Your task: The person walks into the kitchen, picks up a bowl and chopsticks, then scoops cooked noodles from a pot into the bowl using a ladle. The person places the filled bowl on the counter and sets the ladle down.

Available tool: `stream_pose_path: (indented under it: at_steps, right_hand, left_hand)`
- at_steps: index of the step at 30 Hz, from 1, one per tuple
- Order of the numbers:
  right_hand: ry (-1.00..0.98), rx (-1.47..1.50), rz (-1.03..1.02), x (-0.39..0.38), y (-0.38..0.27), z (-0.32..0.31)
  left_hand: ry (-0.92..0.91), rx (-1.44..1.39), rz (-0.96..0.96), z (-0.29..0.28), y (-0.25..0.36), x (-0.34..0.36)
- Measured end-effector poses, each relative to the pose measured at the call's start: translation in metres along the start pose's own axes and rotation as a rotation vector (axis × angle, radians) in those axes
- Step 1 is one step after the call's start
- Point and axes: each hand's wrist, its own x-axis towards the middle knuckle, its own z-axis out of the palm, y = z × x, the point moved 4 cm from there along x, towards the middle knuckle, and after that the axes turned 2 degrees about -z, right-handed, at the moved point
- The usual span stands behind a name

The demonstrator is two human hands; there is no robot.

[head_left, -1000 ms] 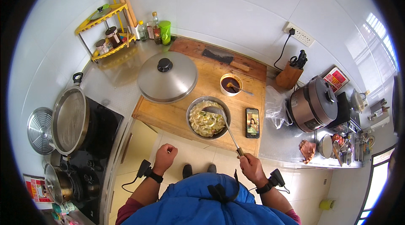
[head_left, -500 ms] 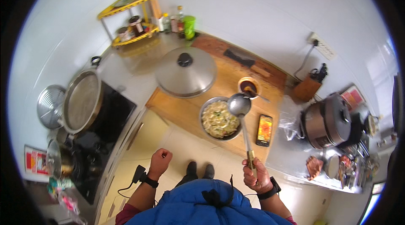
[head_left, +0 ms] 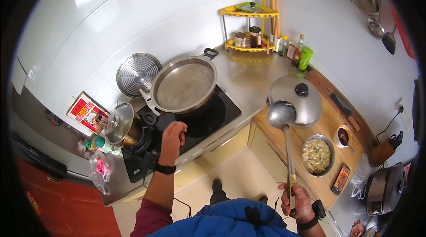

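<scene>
A long-handled metal ladle [head_left: 282,115] is in my right hand [head_left: 300,202], with fingers wrapped round the lower end of its handle. From my viewpoint the ladle's round bowl overlaps the edge of a domed steel lid [head_left: 309,99]. My left hand [head_left: 174,138] is raised by the front of the black cooktop [head_left: 228,109], its fingers loosely curled with nothing visible in them. Beyond it, a wide steel pan [head_left: 184,86] with pale cloudy contents sits on the cooktop. To the right, a metal bowl of chopped food [head_left: 317,155] stands on the wooden board [head_left: 277,137].
A glass-lidded pot [head_left: 120,123] stands left of the pan, and a round steamer rack [head_left: 138,75] leans on the wall. A cup of dark sauce [head_left: 343,136] and a phone [head_left: 341,179] lie right of the bowl. Beyond stand a yellow corner shelf [head_left: 248,12] and a rice cooker [head_left: 385,188].
My view has turned left toward the cooktop. My left hand has reached forward to its front. The ladle, still in my right hand, has swung away from above the bowl and sauce cup.
</scene>
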Motion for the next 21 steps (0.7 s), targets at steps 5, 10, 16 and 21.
stream_pose_path:
  at_steps: [5, 10, 16, 21]
  right_hand:
    - [0.028, -0.377, 0.050, 0.088, 0.003, 0.095]
    - [0.063, -0.959, -0.155, 0.208, 0.003, 0.166]
    - [0.050, -1.229, -0.312, 0.314, 0.013, 0.204]
    - [0.037, -1.194, -0.255, 0.346, 0.014, 0.217]
  left_hand:
    - [0.091, 0.589, 0.389, -0.073, 0.027, 0.098]
    - [0.112, 0.822, 0.416, -0.090, 0.020, 0.144]
    - [0.056, 1.134, 0.250, -0.092, 0.006, 0.169]
    - [0.148, 0.967, 0.433, -0.097, 0.006, 0.150]
